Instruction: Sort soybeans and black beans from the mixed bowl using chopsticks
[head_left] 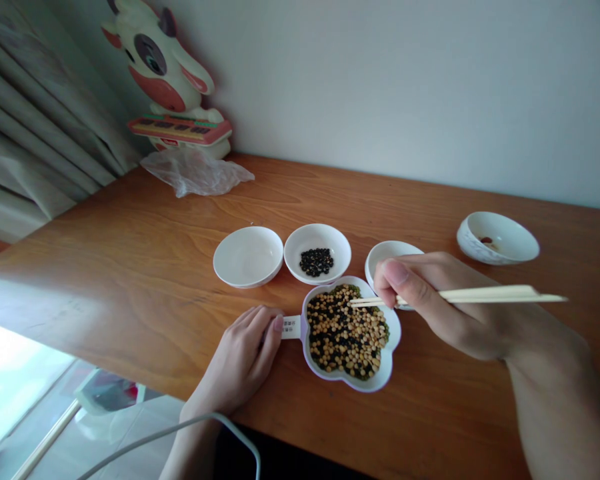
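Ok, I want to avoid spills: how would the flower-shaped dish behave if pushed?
The flower-shaped dish would probably slide rather than tip, being wide and shallow. Its smooth, lobed walls look moulded, so it is likely stiff. The small, roundish loose beans inside may roll if it is jolted.
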Available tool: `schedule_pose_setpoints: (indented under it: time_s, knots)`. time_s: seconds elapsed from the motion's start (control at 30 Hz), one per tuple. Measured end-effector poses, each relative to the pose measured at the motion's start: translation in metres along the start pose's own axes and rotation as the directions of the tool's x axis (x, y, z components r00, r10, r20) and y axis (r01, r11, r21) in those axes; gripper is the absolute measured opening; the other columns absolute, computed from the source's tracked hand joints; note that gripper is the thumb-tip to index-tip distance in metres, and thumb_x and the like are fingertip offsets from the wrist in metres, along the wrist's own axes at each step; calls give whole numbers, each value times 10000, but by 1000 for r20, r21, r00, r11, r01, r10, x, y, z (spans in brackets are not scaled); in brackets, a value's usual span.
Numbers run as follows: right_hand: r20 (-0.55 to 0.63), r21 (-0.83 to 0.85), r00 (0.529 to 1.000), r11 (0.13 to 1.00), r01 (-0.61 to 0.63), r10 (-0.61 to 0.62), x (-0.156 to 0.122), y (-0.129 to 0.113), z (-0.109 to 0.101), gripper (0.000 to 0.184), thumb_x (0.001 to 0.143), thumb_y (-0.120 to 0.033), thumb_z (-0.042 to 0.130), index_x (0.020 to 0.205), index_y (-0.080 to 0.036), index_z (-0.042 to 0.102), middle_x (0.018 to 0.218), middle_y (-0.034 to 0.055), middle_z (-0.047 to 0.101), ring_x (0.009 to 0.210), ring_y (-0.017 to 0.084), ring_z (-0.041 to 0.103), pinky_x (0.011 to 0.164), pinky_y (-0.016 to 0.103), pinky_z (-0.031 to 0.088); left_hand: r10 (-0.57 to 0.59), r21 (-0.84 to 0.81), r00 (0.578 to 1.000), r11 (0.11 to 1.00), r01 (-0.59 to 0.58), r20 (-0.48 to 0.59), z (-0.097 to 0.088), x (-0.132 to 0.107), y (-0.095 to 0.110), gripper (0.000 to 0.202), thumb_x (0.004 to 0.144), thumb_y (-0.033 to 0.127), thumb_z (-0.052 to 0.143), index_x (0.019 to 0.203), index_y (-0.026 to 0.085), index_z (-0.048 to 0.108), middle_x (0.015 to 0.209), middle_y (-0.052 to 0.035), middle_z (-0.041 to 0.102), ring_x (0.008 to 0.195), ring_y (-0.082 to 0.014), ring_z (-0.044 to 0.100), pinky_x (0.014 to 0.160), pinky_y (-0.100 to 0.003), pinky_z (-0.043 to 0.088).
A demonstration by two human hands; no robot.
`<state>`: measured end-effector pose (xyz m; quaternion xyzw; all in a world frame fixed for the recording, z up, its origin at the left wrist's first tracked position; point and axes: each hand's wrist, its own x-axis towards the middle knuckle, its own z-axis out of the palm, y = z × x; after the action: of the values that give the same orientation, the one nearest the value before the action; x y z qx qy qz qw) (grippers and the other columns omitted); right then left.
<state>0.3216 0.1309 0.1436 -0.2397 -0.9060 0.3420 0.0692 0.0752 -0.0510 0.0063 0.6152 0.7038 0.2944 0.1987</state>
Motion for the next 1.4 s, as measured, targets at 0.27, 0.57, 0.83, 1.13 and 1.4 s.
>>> schedule_pose_setpoints:
  time_s: [0.27, 0.57, 0.83, 1.13, 1.4]
  knots:
    - [-37, -86, 999, 996, 16, -19, 0, 3, 3, 465, 1094, -488, 410, 731, -214, 510, 676, -7, 590, 621, 142, 506, 631, 334, 335, -1, 5, 1000, 1000, 1, 8, 0, 0, -1, 268, 1116, 350, 399, 903, 241, 519, 896, -36, 652, 808, -208, 626, 772, -334, 479]
    - [22, -22, 999, 999, -45, 45, -9, 6, -6, 532, 1097, -558, 317, 797, -222, 601, 737, 9, 636, 668, 163, 541, 647, 327, 370, -8, -2, 1000, 1000, 8, 10, -1, 1, 0, 262, 1114, 336, 409, 887, 242, 500, 880, -28, 642, 805, -206, 620, 767, -332, 466]
    - [34, 6, 997, 997, -75, 75, -10, 8, -3, 576, 1089, -592, 269, 814, -223, 616, 783, 17, 650, 724, 176, 560, 660, 339, 355, -12, -8, 1000, 1000, 12, 13, 0, 0, -1, 261, 1115, 337, 411, 899, 237, 518, 893, -24, 635, 802, -196, 608, 781, -330, 459]
    - [38, 5, 997, 998, -67, 67, -7, 12, 1, 600, 1080, -620, 246, 811, -215, 597, 793, 27, 643, 711, 174, 541, 667, 336, 353, -7, -26, 1000, 1000, 7, 12, 1, 0, -2, 269, 1125, 346, 401, 911, 234, 519, 898, -19, 619, 804, -187, 592, 790, -327, 447]
    - [38, 4, 997, 998, -64, 63, -3, 13, 4, 595, 1092, -600, 234, 801, -215, 582, 813, 28, 655, 727, 174, 557, 680, 344, 351, -9, -34, 1000, 999, 9, 12, 2, 0, -4, 266, 1122, 348, 411, 905, 236, 516, 897, -20, 623, 805, -190, 595, 793, -330, 450]
